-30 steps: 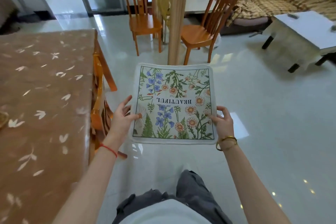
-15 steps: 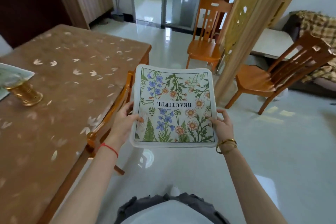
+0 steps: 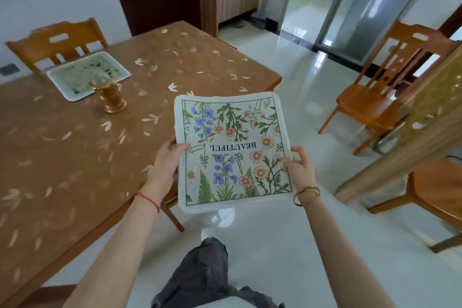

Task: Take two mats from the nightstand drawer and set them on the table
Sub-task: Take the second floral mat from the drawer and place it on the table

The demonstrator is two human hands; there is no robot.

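Mat [image 3: 232,150] with flower print and the word BEAUTIFUL was held flat in the air, just beside the near right corner of the surface [image 3: 82,147], not yet over it. Left hand [image 3: 166,162] clamped on the mat's left edge, right hand [image 3: 298,170] clamped on its right edge, thumbs on top, other fingers under. Mat looked light, thin and soft: far edge bowed slightly, so it would likely droop if held by one side; two-edge hold suits it. Second mat [image 3: 88,75] already lay on the surface far from the held mat, by a chair [image 3: 57,42], with a golden jar [image 3: 108,95] touching or overlapping its near edge. Surface between jar and held mat was bare, plenty of room. A chair back tucked under the surface edge sat just below the left hand, a possible snag
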